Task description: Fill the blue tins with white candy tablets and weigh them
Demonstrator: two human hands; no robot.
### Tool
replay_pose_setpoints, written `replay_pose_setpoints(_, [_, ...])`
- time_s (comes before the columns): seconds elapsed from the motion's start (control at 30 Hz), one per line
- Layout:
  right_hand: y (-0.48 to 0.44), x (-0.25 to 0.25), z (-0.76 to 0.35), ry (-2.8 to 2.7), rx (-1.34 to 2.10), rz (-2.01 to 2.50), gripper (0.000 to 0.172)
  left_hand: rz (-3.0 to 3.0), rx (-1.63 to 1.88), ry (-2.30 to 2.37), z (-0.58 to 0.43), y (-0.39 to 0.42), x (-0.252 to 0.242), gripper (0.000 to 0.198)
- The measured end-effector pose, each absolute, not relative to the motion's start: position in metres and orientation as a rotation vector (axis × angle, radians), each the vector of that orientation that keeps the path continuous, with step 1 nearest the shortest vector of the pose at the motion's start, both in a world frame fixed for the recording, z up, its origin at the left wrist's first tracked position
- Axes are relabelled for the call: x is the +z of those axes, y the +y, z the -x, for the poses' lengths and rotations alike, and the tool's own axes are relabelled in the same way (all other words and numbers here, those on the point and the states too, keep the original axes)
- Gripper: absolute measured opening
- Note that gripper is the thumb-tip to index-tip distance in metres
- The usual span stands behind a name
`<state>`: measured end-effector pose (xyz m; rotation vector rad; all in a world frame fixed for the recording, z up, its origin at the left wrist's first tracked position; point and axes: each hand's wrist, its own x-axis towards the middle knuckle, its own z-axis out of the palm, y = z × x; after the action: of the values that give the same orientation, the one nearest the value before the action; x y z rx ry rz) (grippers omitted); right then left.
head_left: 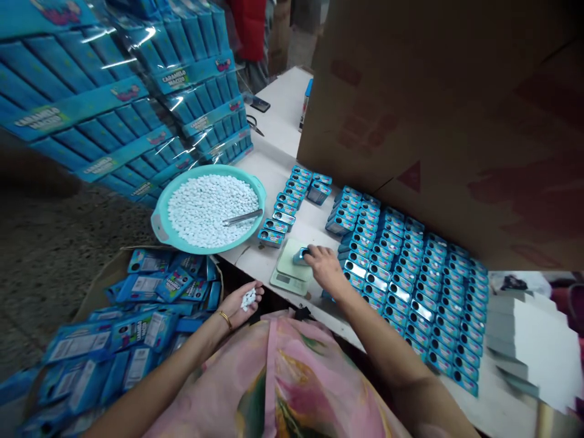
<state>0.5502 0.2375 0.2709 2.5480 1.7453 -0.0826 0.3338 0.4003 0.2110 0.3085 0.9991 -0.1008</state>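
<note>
Open left fingers curve beside white mints; right fingers clench a blue tin.

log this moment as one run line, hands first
left hand: cupped palm up, holding white candies | right hand: fingers on blue tin atop digital scale | beside: teal basin of candies, rows of blue tins

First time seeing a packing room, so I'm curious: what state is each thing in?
Left hand: open, palm up, holding white candies.
Right hand: gripping a blue tin over a digital scale.
Teal basin: full of candies, metal scoop lying in them.
Other tins: in tight rows.
Stacked cartons: plastic-wrapped.
</note>
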Motion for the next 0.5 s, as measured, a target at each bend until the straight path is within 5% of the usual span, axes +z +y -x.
replay_pose_setpoints(0.23, [0.253,0.269,-0.494,1.910,-0.211,-2.671,0.028,-0.232,-0.060,0.797,-0.342,0.398,0.235,0.028])
replay_pose_setpoints(0.5, [0.280,0.262,-0.413,2.231,-0.582,-2.361,0.015,-0.030,-0.298,0.896,-0.333,0.382,0.234,0.021])
